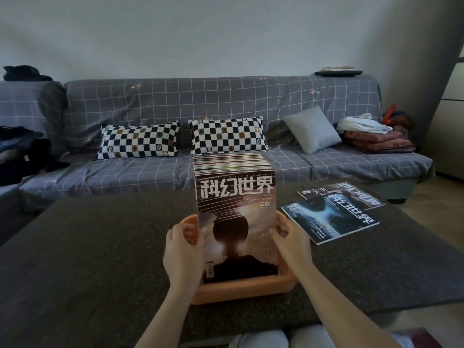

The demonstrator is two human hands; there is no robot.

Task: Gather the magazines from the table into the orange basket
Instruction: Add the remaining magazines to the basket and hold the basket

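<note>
two magazines left, off at two o'clock

we hold the stack of magazines (234, 217) upright in the orange basket (241, 292), one hand on each side edge. our left hand (183, 257) curls its fingers round the left edge of the front cover; our right hand (291, 247) pinches the right edge, fingers bent. neither hand is free yet.

the two loose magazines (334, 212) lie flat on the table (88, 259) at about two o'clock from the basket, near it but apart. they overlap, the nearer one partly on top of the farther one. their long sides run slantwise, from near right toward far left, titles upside down to us. our right hand is plainly the nearer one, so we judge the next reach belongs to it, while the left steadies the stack, which looks tall enough to tip.

the table is dark and speckled. beyond it at twelve o'clock stands a grey checked sofa (226, 101) with two checkered pillows (183, 139), a grey cushion (311, 130) and folded blankets (376, 141) at its right end.
</note>
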